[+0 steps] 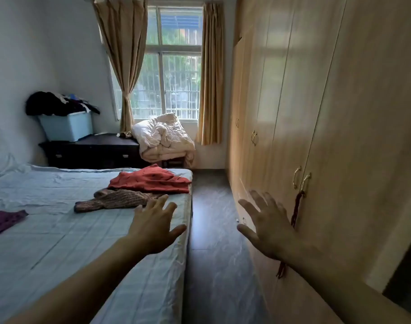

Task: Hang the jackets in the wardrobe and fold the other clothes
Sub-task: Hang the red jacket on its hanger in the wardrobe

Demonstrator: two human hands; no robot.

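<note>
Left hand (153, 226) and right hand (268, 226) outstretched, fingers (258, 199) spread.

Single head-worn view only, so you share no overlap with another camera. You look forward and slightly down along the aisle between bed (59, 242) and wardrobe (328, 113), facing the far window (174, 66); forearms near.
</note>
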